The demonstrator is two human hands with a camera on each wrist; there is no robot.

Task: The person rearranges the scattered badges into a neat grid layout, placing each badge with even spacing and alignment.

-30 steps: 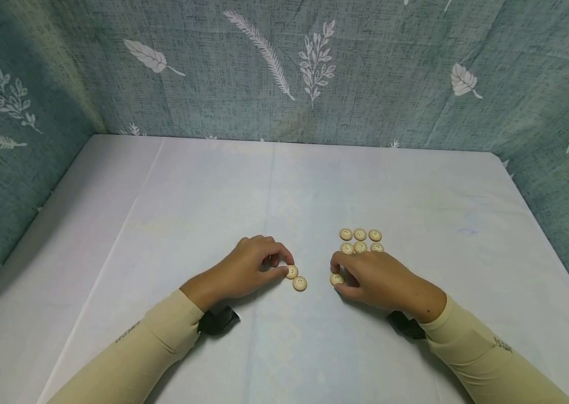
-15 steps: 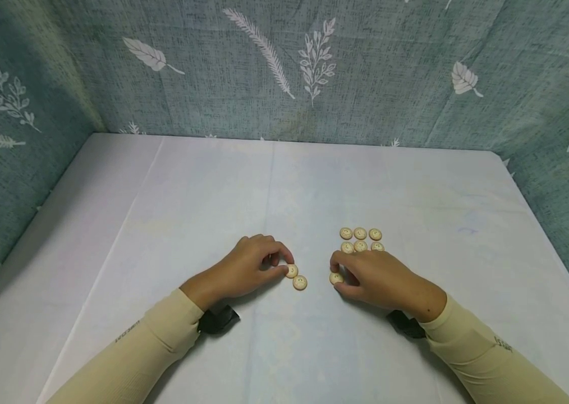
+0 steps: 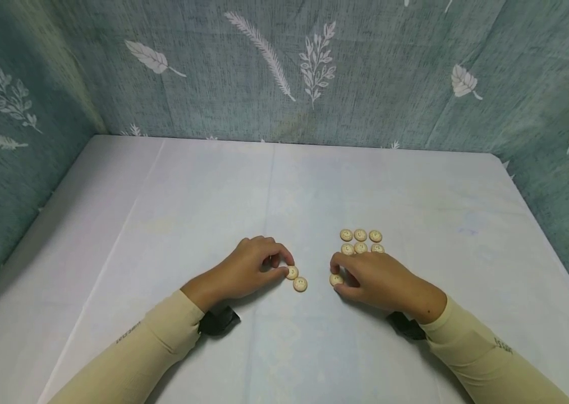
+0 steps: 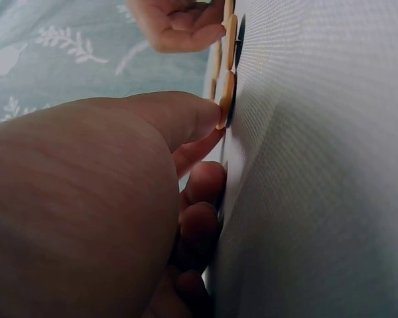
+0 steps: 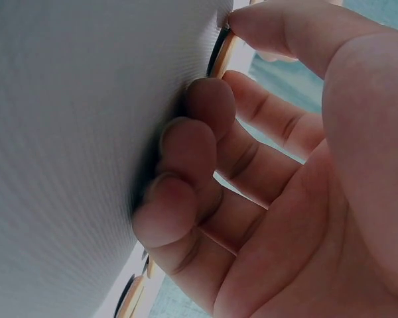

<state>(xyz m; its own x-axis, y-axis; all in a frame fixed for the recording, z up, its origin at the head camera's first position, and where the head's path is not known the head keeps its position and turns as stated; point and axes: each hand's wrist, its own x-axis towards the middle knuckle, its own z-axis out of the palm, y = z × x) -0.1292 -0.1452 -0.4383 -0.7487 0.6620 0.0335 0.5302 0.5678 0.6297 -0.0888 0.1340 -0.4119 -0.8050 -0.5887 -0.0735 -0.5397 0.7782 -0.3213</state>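
left hand (image 3: 251, 268) pinching a tan button (image 3: 292, 272) flat on the white table (image 3: 214, 191), a second button (image 3: 300, 284) just beyond its fingertips; right hand (image 3: 370, 279) pinching another button (image 3: 336, 279) below the aligned button grid (image 3: 361, 242), apparently for sliding into line.

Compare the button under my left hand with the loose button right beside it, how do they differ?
The left hand pinches the left button between its fingers; the loose button lies free, untouched. The left button sits farther from you and leftward; the loose button sits nearer and rightward. Both are round, cream, flat on the table.
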